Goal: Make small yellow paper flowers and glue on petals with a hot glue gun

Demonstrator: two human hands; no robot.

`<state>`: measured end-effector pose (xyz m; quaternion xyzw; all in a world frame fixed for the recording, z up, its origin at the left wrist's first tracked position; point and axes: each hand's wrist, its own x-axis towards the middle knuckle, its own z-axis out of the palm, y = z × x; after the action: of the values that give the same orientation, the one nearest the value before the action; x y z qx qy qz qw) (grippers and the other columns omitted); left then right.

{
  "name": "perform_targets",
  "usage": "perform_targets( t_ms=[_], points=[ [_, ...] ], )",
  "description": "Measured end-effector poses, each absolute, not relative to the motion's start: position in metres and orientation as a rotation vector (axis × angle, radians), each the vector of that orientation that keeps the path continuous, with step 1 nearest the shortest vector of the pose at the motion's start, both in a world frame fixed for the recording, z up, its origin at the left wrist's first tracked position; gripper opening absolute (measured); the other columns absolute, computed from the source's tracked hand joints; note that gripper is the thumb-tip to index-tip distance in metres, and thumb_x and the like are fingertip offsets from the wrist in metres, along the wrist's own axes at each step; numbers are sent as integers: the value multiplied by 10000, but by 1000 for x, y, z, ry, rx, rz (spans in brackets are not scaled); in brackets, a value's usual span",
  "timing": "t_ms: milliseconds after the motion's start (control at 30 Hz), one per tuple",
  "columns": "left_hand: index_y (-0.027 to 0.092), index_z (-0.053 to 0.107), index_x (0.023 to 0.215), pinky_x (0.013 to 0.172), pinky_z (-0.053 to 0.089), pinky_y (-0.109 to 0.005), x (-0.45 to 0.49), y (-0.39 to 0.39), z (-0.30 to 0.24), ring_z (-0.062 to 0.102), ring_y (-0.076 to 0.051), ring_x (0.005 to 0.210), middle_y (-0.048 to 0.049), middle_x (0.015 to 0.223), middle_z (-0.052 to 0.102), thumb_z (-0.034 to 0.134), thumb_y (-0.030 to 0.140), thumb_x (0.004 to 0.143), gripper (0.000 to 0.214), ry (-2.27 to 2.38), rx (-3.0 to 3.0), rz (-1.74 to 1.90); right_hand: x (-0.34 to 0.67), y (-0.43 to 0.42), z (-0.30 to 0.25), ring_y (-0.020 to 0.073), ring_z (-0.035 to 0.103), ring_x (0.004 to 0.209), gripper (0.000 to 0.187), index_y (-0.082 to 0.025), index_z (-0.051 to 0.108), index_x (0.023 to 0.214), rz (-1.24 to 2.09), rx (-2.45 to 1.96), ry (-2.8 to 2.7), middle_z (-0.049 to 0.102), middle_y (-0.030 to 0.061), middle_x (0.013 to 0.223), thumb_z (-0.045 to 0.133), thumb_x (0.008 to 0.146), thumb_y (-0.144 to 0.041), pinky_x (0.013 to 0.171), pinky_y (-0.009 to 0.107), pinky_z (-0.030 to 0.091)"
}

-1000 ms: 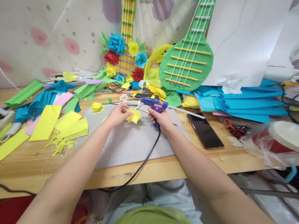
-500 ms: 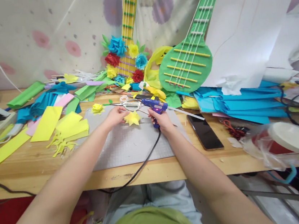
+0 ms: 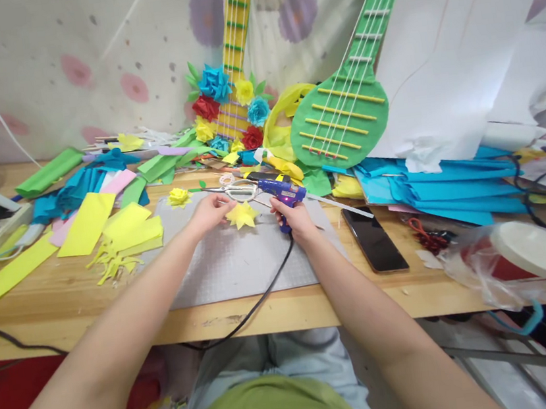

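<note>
My right hand (image 3: 295,219) is wrapped round the grip of a blue hot glue gun (image 3: 282,191), whose nozzle end points left. A clear glue stick (image 3: 340,206) sticks out of its back, and a black cord hangs from the grip. My left hand (image 3: 213,213) pinches the left edge of a yellow paper flower (image 3: 242,215) with pointed petals, held above the grey cutting mat (image 3: 241,268). Behind the flower lie scissors (image 3: 239,191) with pale handles. A finished-looking yellow paper rose (image 3: 178,197) sits on the mat's far left corner.
Yellow, blue, green and pink crepe paper pieces (image 3: 86,224) cover the left of the table. A phone (image 3: 375,239) lies at right, near a bagged cup (image 3: 518,257). A green paper lute-like instrument (image 3: 340,123) and a yellow one with paper flowers (image 3: 231,70) stand behind.
The yellow flower has turned slightly in my left fingers. Both hands and the glue gun stay almost where they were.
</note>
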<state>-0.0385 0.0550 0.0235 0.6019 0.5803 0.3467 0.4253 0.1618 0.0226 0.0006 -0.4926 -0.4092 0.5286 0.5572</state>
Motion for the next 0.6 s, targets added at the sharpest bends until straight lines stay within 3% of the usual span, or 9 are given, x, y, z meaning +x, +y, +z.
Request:
perform_targets(
  t_ms=[167, 433, 600],
  points=[
    [170, 502, 905, 453, 368, -209, -35, 57, 20, 471, -75, 464, 46, 607, 519, 738, 271, 534, 452, 1460, 1606, 737, 162, 24, -1, 45, 386, 364, 316, -156, 555, 582, 1249, -1159, -950, 497, -41, 446, 699, 573, -438, 338, 180, 314],
    [195, 493, 1042, 565, 387, -224, -31, 59, 19, 516, -106, 624, -2, 861, 566, 661, 270, 567, 510, 1770, 1894, 573, 162, 25, -3, 40, 397, 374, 325, -153, 561, 605, 1257, -1148, -936, 535, -33, 490, 708, 556, -439, 339, 176, 319],
    [188, 470, 1068, 537, 390, -220, -29, 57, 24, 519, -103, 586, -2, 827, 571, 594, 272, 619, 474, 1723, 1819, 592, 162, 24, 1, 43, 386, 361, 323, -158, 557, 603, 1251, -1155, -941, 510, -44, 456, 702, 560, -443, 336, 182, 311]
  ],
)
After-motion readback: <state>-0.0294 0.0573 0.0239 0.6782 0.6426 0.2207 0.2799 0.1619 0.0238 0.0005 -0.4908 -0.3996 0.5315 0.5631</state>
